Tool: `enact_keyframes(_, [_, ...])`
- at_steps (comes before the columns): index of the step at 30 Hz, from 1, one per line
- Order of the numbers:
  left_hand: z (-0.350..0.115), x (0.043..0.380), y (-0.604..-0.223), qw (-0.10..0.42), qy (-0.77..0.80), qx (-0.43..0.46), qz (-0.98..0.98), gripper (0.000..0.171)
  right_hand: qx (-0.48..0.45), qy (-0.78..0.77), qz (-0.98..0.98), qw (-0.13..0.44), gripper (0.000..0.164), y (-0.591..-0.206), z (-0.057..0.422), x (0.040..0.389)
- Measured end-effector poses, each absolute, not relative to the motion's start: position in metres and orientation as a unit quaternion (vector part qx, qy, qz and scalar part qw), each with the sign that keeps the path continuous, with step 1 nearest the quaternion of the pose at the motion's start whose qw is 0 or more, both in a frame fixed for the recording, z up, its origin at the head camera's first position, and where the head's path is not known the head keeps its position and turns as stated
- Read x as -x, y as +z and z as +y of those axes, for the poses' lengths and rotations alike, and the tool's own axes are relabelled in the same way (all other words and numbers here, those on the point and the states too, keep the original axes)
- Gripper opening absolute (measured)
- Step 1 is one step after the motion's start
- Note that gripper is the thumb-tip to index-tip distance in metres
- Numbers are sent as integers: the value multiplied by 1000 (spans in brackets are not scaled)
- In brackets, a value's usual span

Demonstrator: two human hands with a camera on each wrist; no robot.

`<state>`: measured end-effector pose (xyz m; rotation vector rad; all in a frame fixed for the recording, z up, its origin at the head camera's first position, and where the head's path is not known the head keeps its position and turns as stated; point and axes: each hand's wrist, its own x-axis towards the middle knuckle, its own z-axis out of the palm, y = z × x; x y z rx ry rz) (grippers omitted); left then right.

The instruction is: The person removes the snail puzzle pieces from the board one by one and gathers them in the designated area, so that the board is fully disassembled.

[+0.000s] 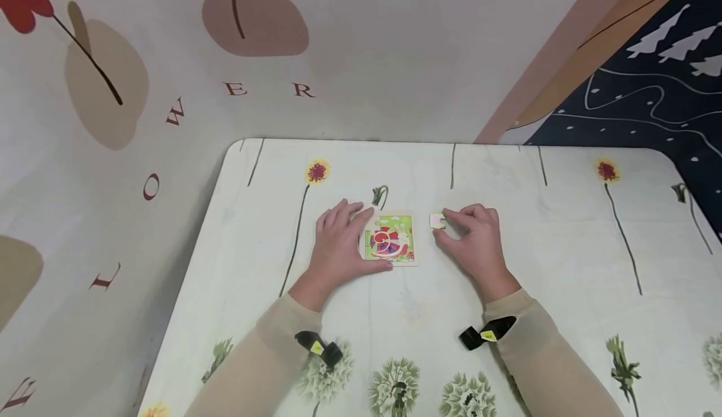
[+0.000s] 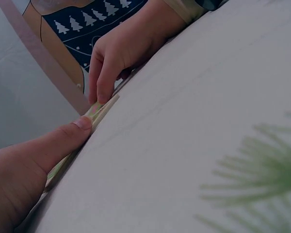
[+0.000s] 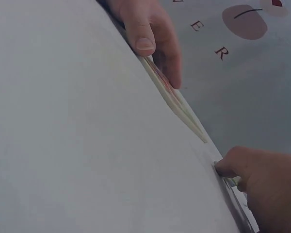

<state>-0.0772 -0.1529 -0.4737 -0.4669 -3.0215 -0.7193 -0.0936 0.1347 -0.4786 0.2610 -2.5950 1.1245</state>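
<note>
A small square jigsaw puzzle (image 1: pixel 390 236), with a red and purple picture on green, lies flat on the table in the head view. My left hand (image 1: pixel 337 245) holds it from the left side, thumb along the near edge and forefinger at the far left corner. Just right of the puzzle, apart from it, my right hand (image 1: pixel 476 241) pinches a small pale puzzle piece (image 1: pixel 437 221) between thumb and forefinger. The puzzle's thin edge (image 3: pixel 177 109) shows in the right wrist view. Fingers partly hide the piece there.
A white cloth with printed flowers covers the table (image 1: pixel 564 235). Behind its far edge hangs a pale patterned curtain (image 1: pixel 395 66) with printed letters, and a dark blue cloth (image 1: pixel 637 103) at the right. Each wrist wears a small black camera (image 1: pixel 319 349).
</note>
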Motion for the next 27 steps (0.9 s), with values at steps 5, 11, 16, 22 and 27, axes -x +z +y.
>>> enact_keyframes(5, [-153, 78, -475, 3, -231, 150, -961, 116, -95, 376, -911, 139, 39, -480, 136, 96])
enact_keyframes(11, [-153, 78, -475, -3, -227, 147, -963, 117, -103, 363, -915, 143, 38, -481, 136, 97])
enact_keyframes(16, [-152, 79, -474, -8, -226, 147, -963, 117, -95, 358, -918, 145, 39, -481, 136, 98])
enact_keyframes(22, [-152, 79, -475, -2, -228, 145, -963, 116, -89, 352, -922, 134, 39, -481, 134, 99])
enact_keyframes(27, [-152, 79, -477, 0, -231, 151, -961, 115, -65, 365, -918, 138, 39, -481, 132, 99])
